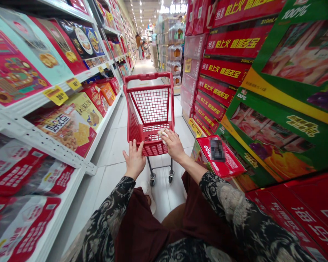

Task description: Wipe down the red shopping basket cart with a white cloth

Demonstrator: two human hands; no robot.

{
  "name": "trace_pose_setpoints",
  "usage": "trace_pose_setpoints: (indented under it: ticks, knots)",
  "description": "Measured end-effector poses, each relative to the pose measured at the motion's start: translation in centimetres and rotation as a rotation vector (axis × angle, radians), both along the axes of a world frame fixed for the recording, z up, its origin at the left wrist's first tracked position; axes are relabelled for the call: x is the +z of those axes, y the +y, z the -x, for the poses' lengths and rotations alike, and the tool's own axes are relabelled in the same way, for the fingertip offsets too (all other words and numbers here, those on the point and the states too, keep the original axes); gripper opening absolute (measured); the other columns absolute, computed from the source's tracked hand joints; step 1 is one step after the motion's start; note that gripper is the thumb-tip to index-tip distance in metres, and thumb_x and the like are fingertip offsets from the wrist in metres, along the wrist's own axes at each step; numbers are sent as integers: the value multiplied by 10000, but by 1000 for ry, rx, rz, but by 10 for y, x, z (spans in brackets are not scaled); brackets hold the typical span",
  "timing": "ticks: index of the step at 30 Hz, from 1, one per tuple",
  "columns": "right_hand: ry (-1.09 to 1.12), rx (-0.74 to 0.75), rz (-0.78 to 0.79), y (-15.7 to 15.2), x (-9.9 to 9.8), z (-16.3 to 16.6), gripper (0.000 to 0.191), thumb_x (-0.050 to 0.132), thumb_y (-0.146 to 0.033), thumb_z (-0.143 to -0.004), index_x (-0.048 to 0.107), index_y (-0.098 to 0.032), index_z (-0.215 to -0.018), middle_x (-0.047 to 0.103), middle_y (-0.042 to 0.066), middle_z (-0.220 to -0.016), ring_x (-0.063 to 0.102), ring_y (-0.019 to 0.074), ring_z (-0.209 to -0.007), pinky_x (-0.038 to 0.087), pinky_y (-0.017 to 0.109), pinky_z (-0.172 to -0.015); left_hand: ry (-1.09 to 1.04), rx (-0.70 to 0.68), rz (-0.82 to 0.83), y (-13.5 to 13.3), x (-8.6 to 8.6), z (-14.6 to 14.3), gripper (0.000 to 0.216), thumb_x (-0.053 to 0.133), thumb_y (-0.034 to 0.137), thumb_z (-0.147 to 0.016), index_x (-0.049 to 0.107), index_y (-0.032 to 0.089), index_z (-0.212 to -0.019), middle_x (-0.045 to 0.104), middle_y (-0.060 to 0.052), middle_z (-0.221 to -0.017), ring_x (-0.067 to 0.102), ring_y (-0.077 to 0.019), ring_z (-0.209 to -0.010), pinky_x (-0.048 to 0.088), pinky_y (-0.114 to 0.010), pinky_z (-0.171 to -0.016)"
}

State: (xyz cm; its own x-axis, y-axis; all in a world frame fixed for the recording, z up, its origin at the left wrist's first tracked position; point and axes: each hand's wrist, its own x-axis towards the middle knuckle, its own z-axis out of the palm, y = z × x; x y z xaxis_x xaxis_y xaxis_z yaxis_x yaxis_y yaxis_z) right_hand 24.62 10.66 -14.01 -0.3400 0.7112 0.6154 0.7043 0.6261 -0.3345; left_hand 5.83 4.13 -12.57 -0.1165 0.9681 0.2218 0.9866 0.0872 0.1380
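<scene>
A red plastic shopping cart (152, 76) with mesh walls stands in front of me on metal legs and small wheels. My left hand (135, 159) rests its spread fingertips on the near left edge of the basket. Pinched in my right hand (174, 145) is a crumpled whitish cloth or tissue (162, 133), pressed near the basket's right near edge. My right fingers partly cover it. Through the mesh, the inside of the basket shows only its red grid floor.
White shelves (79, 178) with boxed and bagged food run along the left. On the right rise stacked red drink cartons (229, 69) and green juice cartons (278, 120). A red-topped box (221, 155) juts out beside my right forearm. A person (139, 45) stands far down the aisle.
</scene>
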Motion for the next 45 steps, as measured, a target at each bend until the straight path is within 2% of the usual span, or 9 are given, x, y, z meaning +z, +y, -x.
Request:
trace_pose_setpoints:
  ticks: [7, 11, 16, 25, 28, 32, 36, 40, 45]
  knots:
    - [-79, 122, -3, -7, -2, 37, 403, 469, -134, -902, 551, -232, -1284, 476, 84, -1411, 358, 207, -1355, 298, 436, -1122, -7, 10, 19, -1, 5, -2, 618, 460, 168, -795, 372, 201, -1405, 200, -156, -1542, 145, -299, -1431, 210, -640, -1071]
    - [-76, 87, 14, -4, -3, 21, 359, 460, -130, -907, 596, -216, -1228, 480, 99, -1406, 376, 233, -1342, 330, 462, -1089, -9, 8, 17, -2, 6, 8, 599, 442, 178, -810, 370, 206, -1404, 199, -143, -1545, 160, -289, -1428, 186, -633, -1085]
    - [-27, 38, 9, -1, 0, 2, 371, 440, -90, -898, 602, -198, -1214, 481, 115, -1400, 402, 223, -1318, 335, 449, -1081, -50, 84, -5, 1, 1, 23, 652, 469, 186, -789, 315, 116, -1419, 170, -208, -1537, 182, -306, -1420, 208, -595, -1096]
    - [-156, 174, 29, -6, 9, 73, 418, 459, -182, -926, 487, -241, -1339, 427, 70, -1450, 361, 221, -1343, 312, 419, -1098, -59, 89, 4, 5, 0, 25, 631, 476, 193, -780, 346, 144, -1395, 200, -204, -1530, 235, -292, -1404, 235, -590, -1085]
    - [-164, 189, 26, -2, 8, 65, 399, 472, -189, -923, 510, -246, -1316, 453, 81, -1428, 397, 221, -1310, 336, 423, -1071, -42, 86, 5, 4, 1, 25, 614, 472, 191, -782, 362, 148, -1384, 218, -202, -1526, 232, -293, -1405, 230, -593, -1086]
    - [-127, 109, 52, 3, 9, 31, 345, 472, -157, -915, 581, -223, -1235, 515, 103, -1367, 451, 240, -1244, 340, 468, -1041, -39, 87, -5, 3, 4, 25, 597, 463, 190, -782, 379, 142, -1371, 222, -192, -1527, 235, -292, -1404, 226, -586, -1092]
    - [-72, 60, 42, 3, 13, 11, 343, 462, -122, -906, 598, -187, -1214, 528, 109, -1349, 462, 231, -1228, 353, 428, -1031, -56, 87, 4, 3, 6, 23, 603, 463, 188, -776, 377, 128, -1370, 222, -203, -1524, 232, -294, -1405, 241, -582, -1087]
    - [-78, 52, 33, -2, 11, 29, 378, 447, -133, -916, 556, -217, -1267, 477, 100, -1402, 408, 235, -1292, 337, 442, -1057, -57, 100, 11, 2, 7, 22, 616, 475, 199, -767, 376, 118, -1370, 214, -216, -1522, 239, -307, -1400, 254, -587, -1077]
    - [-148, 152, 19, -7, 4, 60, 377, 459, -185, -928, 530, -244, -1293, 446, 84, -1434, 389, 217, -1324, 325, 432, -1086, -43, 91, 22, 1, 7, 24, 615, 474, 203, -767, 379, 133, -1371, 220, -207, -1523, 236, -309, -1401, 261, -591, -1070]
